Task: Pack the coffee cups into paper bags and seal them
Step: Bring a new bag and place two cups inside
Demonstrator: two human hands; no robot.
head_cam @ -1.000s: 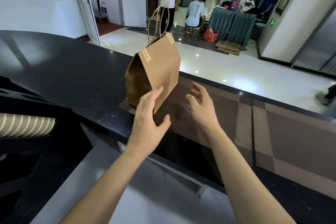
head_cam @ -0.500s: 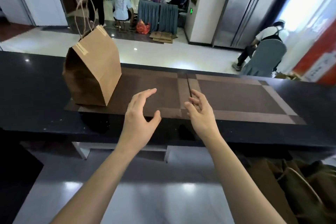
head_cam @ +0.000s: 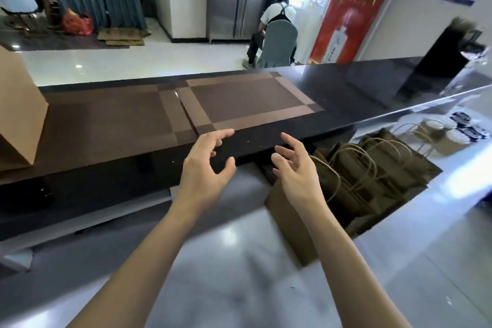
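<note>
A standing paper bag (head_cam: 18, 112) is cut off at left. Your left hand (head_cam: 206, 165) and right hand (head_cam: 295, 168) hover spread and empty beside stacked flat bags (head_cam: 372, 176).

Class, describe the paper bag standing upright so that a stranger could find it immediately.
Start at the long black counter with brown placemats. Follow it to the far left edge: the standing bag is there, lighter tan and upright, unlike the darker flat bags stacked below on the right.

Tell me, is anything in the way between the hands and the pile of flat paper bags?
Nothing visible is. The right hand hovers, holding nothing, just above the near end of the flat paper bags on the steel worktop. The left hand is beside it, also holding nothing, with only open air across.
</note>
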